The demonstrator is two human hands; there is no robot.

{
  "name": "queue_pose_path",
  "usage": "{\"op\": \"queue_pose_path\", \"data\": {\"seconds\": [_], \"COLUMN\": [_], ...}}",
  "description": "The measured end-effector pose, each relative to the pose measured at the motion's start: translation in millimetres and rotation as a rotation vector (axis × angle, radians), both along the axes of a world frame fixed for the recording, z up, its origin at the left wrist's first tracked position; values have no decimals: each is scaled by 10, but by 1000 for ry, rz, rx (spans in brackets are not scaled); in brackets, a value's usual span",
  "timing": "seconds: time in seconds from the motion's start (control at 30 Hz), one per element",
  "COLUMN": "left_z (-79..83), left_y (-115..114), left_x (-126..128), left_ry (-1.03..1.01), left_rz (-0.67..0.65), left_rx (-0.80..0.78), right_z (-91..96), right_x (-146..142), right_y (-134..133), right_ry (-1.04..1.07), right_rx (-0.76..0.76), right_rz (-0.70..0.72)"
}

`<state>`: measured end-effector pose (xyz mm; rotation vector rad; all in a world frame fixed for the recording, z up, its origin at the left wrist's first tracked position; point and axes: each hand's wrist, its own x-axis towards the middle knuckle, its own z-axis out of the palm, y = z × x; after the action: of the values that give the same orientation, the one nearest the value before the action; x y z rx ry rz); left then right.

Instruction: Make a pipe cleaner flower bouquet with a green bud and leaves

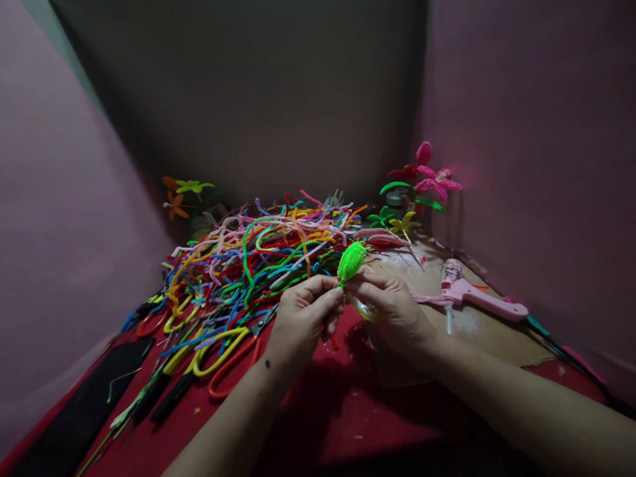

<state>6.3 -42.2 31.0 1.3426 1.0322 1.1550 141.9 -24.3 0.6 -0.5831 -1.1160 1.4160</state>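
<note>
Over red desk — left hand, right hand together, pinching fuzzy green bud at base — coloured stem heap behind

1 green bud, 1 glue gun.

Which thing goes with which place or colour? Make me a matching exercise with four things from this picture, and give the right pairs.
Things
1. Green pipe-cleaner bud
2. Glue gun
3. Scissors
4. Five-petalled flower

Places and colours
A. One yellow loop and one orange-red loop
B. Raised at the back, right of the pipe-cleaner pile
C. Pinched between left hand and right hand
D. Lying on the cardboard

Pairs: 1-C, 2-D, 3-A, 4-B
</note>
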Motion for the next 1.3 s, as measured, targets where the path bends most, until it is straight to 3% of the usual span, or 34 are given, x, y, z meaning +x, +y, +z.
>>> {"op": "queue_pose_path", "data": {"seconds": [0.2,0.3,0.4,0.47,0.57,0.67,0.73,0.8,0.87,1.03,1.3], "left_z": [-26,-33,-27,-24,-55,-151,-219,-244,-207,-14,-3], "left_y": [44,62,80,79,53,34,41,51,50,2,49], "left_x": [-77,-84,-76,-58,-7,36,38,26,18,38,-12], "left_ry": [-315,-385,-352,-261,8,376,567,641,591,191,-231], "left_rz": [-246,-375,-401,-336,-102,184,278,298,281,117,-161], "left_rx": [-239,-294,-304,-258,-43,390,685,826,751,223,-144], "right_z": [27,65,61,29,-25,-37,-20,4,22,27,19], "right_x": [1,18,31,27,3,-25,-34,-31,-19,16,31], "right_y": [32,34,47,60,66,47,27,8,-4,-1,33], "right_ry": [139,144,167,168,182,198,165,108,57,-3,66], "right_rx": [-141,-201,-213,-199,-196,-203,-176,-136,-84,15,-79], "right_rz": [260,324,296,269,196,115,63,16,0,47,125]}}
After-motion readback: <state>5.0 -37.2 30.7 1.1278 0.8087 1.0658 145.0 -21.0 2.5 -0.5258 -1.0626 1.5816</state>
